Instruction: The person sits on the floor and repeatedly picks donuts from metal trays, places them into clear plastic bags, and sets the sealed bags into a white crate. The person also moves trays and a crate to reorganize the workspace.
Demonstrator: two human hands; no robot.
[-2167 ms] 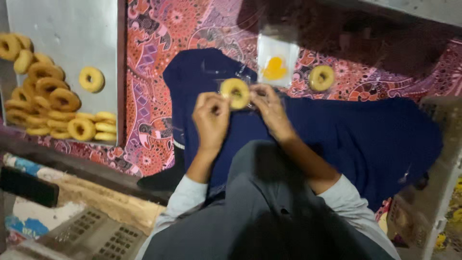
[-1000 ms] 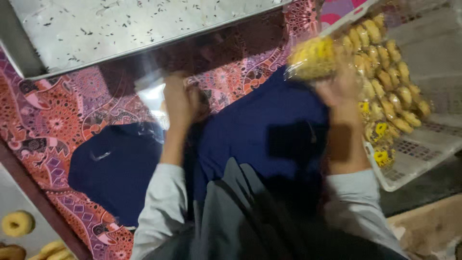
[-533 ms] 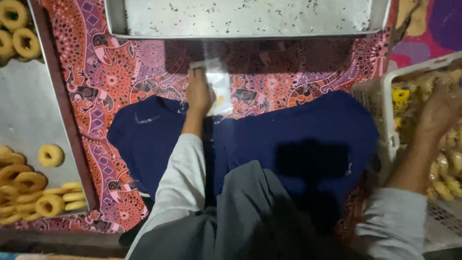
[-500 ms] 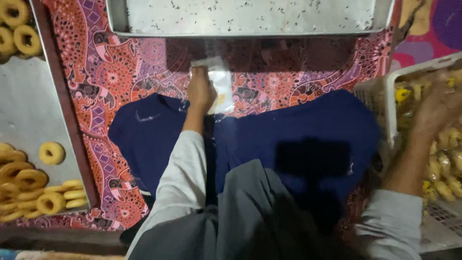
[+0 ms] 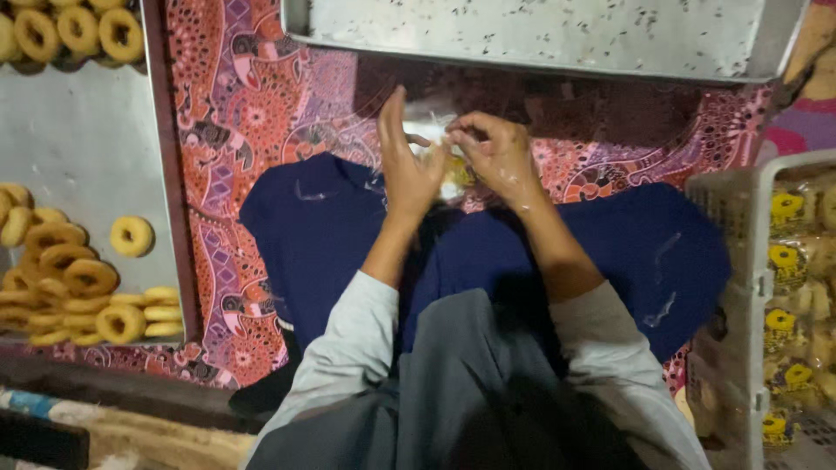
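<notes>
A blue cloth [image 5: 331, 244] is spread over the lap, on a patterned mat [image 5: 252, 113]. Above it, a clear bag [image 5: 435, 144] is held between both hands: the left hand [image 5: 409, 161] stands open and upright against it, while the right hand [image 5: 492, 152] is pinched on its top edge. Ring pastries [image 5: 78, 287] lie on the left tray [image 5: 87, 174], packed bags in the right basket [image 5: 740, 278]. An empty-looking metal tray [image 5: 540, 39] lies farthest.
</notes>
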